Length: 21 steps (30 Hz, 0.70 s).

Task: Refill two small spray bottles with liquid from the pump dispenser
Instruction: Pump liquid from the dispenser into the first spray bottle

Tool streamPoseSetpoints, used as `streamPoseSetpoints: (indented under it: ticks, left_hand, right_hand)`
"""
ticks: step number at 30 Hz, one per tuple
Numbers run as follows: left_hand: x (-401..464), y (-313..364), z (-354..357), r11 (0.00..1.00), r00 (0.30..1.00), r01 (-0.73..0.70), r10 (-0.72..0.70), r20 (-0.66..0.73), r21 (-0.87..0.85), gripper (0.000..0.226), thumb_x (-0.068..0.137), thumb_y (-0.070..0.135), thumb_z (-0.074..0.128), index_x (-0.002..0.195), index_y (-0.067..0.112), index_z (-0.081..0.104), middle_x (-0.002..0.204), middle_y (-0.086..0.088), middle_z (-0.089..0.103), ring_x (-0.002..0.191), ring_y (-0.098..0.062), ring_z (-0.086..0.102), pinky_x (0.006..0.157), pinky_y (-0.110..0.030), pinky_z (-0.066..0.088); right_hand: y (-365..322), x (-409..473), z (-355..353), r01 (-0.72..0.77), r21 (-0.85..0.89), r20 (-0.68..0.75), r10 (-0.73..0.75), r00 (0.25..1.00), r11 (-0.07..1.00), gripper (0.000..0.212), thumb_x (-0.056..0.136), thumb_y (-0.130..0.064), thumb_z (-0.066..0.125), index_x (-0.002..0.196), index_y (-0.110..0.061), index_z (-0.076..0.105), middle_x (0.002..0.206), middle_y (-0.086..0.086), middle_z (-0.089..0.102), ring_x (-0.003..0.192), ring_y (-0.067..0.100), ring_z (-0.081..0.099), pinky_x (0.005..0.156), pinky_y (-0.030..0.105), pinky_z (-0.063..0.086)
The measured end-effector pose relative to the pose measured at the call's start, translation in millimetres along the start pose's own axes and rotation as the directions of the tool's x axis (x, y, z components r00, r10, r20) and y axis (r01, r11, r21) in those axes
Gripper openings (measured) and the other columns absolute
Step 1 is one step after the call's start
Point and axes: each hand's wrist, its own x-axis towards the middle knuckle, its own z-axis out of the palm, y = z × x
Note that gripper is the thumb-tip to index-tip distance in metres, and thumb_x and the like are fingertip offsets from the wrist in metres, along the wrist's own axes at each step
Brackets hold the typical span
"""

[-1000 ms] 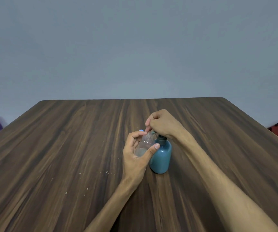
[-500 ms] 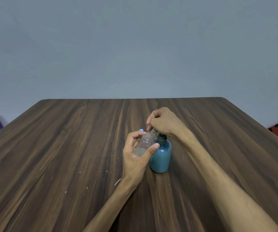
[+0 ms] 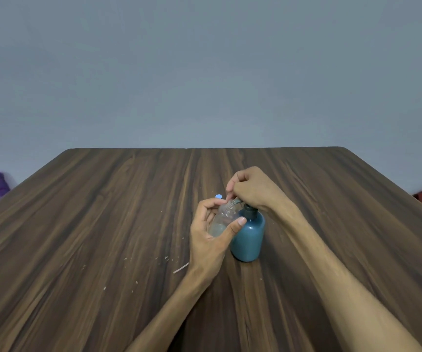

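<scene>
My left hand (image 3: 211, 240) is gripping a small clear spray bottle (image 3: 222, 221), fingers curled round its far side and thumb lying across its near side, so that the bottle is tilting with its threaded open neck pointing up and to the right, toward the pump. A little pale liquid is sitting in the bottle's lower part. My right hand (image 3: 252, 188) is resting on top of the blue pump dispenser (image 3: 249, 237), fingers curled over the pump head and hiding most of it (only the dark collar and a short piece of the spout are showing beneath the knuckles); the spout tip is sitting at the mouth of the clear bottle. The dispenser is standing upright on the dark wooden table (image 3: 103, 224), just beside and to the right of the held bottle, touching my left thumb. A small pale blue round piece (image 3: 219, 196) is peeking out behind my left fingers; I cannot tell what it is. Pale crumbs and a thin sliver (image 3: 181, 267) are lying on the table near my left wrist.
</scene>
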Motion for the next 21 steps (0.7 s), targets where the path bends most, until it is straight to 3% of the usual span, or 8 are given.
streamPoseSetpoints:
  ticks: [4, 8, 15, 18, 21]
  left_hand:
    - [-0.1, -1.4, 0.8, 1.0, 1.0, -0.008, 0.008, 0.009, -0.017, 0.051, 0.077, 0.03, 0.088, 0.119, 0.017, 0.064, 0.121, -0.012, 0.069, 0.119, -0.03, 0.068, 0.103, -0.043, 0.057]
    - [0.2, -3.1, -1.6, 1.0, 1.0, -0.008, 0.008, 0.012, -0.027, 0.052, 0.076, 0.03, 0.088, 0.119, 0.015, 0.063, 0.121, -0.01, 0.07, 0.119, -0.028, 0.069, 0.102, -0.04, 0.057]
    - [0.9, -4.1, 0.2, 1.0, 1.0, -0.016, 0.017, 0.019, -0.021, 0.053, 0.077, 0.03, 0.088, 0.12, 0.014, 0.063, 0.122, -0.009, 0.069, 0.119, -0.029, 0.069, 0.103, -0.042, 0.057]
    - [0.5, -3.5, -0.3, 1.0, 1.0, -0.019, 0.019, 0.012, -0.022, 0.051, 0.077, 0.028, 0.088, 0.119, 0.016, 0.063, 0.121, -0.007, 0.069, 0.119, -0.025, 0.068, 0.102, -0.034, 0.056]
    - [0.5, -5.0, 0.5, 1.0, 1.0, -0.011, 0.012, 0.014, -0.027, 0.049, 0.077, 0.025, 0.089, 0.119, 0.016, 0.064, 0.121, -0.01, 0.069, 0.119, -0.029, 0.068, 0.103, -0.042, 0.056]
  right_hand:
    - [-1.6, 0.8, -1.8, 0.013, 0.053, -0.01, -0.013, 1.0, 0.999, 0.03, 0.083, -0.001, 0.046, 0.072, -0.016, 0.069, 0.068, -0.003, 0.077, 0.074, 0.014, 0.066, 0.083, 0.04, 0.058]
    - [0.8, -2.5, 2.1, 0.009, 0.031, -0.011, -0.008, 1.0, 0.999, 0.03, 0.081, -0.002, 0.045, 0.069, -0.016, 0.069, 0.067, -0.005, 0.076, 0.072, 0.017, 0.065, 0.075, 0.038, 0.056]
    - [-2.1, -4.5, 0.1, 0.019, 0.011, -0.027, -0.018, 0.999, 1.0, 0.03, 0.083, -0.001, 0.046, 0.073, -0.017, 0.07, 0.07, -0.005, 0.077, 0.072, 0.011, 0.066, 0.078, 0.037, 0.058]
    - [-6.4, -3.6, -3.4, 0.043, 0.0, -0.027, -0.043, 0.999, 0.999, 0.029, 0.083, 0.0, 0.048, 0.074, -0.017, 0.07, 0.07, -0.006, 0.077, 0.069, 0.006, 0.065, 0.069, 0.03, 0.052]
    - [-3.5, -2.2, -2.0, 0.031, 0.024, -0.05, -0.03, 0.998, 0.999, 0.031, 0.084, 0.0, 0.046, 0.073, -0.018, 0.069, 0.07, -0.006, 0.077, 0.063, 0.003, 0.061, 0.066, 0.027, 0.047]
